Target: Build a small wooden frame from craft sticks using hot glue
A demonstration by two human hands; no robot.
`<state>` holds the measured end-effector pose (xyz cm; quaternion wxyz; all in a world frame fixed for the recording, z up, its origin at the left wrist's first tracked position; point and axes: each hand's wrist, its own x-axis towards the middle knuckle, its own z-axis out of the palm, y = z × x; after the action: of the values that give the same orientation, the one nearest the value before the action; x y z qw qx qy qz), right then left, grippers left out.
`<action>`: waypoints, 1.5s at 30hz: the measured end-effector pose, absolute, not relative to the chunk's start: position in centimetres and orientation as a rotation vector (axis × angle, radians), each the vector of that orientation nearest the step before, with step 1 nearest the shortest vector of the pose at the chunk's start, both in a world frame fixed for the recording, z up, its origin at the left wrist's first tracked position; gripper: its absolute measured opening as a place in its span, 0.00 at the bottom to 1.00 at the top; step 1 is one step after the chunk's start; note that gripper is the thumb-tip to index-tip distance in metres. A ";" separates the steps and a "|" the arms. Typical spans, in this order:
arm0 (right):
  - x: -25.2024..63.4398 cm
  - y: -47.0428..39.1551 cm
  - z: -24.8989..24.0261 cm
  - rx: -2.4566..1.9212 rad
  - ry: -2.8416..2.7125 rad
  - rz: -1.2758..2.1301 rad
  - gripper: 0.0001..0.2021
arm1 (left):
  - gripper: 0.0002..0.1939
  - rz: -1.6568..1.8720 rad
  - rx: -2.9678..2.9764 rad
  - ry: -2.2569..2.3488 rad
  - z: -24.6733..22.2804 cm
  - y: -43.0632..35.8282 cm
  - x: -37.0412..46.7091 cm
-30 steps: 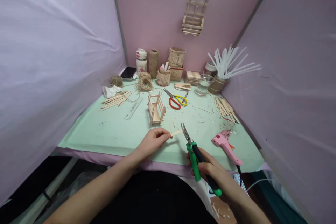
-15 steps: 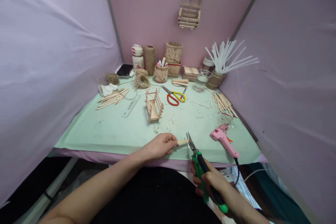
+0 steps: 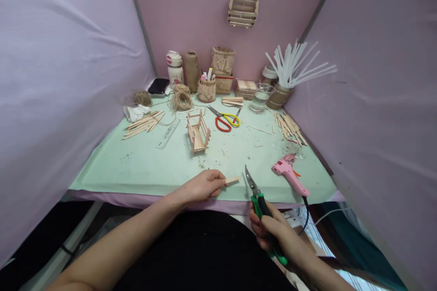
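Near the table's front edge, my left hand pinches a short, flat wooden craft stick that points to the right. My right hand is wrapped round the green and black handles of pruning shears. Their blades look closed and sit just right of the stick's free end, apart from it. Beyond my left hand stands a small frame built of craft sticks, with slatted sides. A pink glue gun lies to the right of the shears.
Red and yellow scissors lie mid-table near a clear ruler. Loose sticks lie at left and right. Twine, a cup of water and a pot of white glue sticks stand at the back.
The shears' blades have come away from the stick and closed. The stick's free end now shows clear of them. My left hand has shifted slightly left, still holding it.
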<state>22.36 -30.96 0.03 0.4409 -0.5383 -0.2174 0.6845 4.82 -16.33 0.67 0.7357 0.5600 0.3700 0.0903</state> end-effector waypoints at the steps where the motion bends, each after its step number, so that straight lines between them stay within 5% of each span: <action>1: 22.5 -30.8 0.0 -1.325 -0.573 1.696 0.16 | 0.15 0.199 1.231 0.792 0.6 -16.4 4.7; 12: 24.8 -27.3 2.1 -1.480 -1.113 1.268 0.18 | 0.13 0.418 1.359 0.831 2.0 -16.1 2.1; 18: 25.3 -20.0 2.8 -2.014 -1.472 0.386 0.31 | 0.09 0.831 1.945 1.051 2.8 -15.5 -0.1; 22: 24.4 -15.7 1.5 -2.236 -1.661 0.067 0.30 | 0.09 1.019 2.031 1.152 3.0 -14.7 -1.0; 31: 23.7 -14.6 -1.5 -1.952 -1.727 -0.069 0.31 | 0.04 1.169 2.061 1.141 2.0 -14.1 -1.5; 37: 22.4 -13.3 1.1 -1.310 -1.729 0.323 0.16 | 0.04 1.163 2.086 1.142 2.0 -14.2 -1.2; 45: 19.4 -10.4 1.6 -1.039 -1.730 0.363 0.13 | 0.04 1.197 2.061 1.200 2.5 -13.1 -2.3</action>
<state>19.43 -10.39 1.63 0.5190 -0.4331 -0.7213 0.1512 -2.26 -13.11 2.47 0.2344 0.7509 0.4372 0.4360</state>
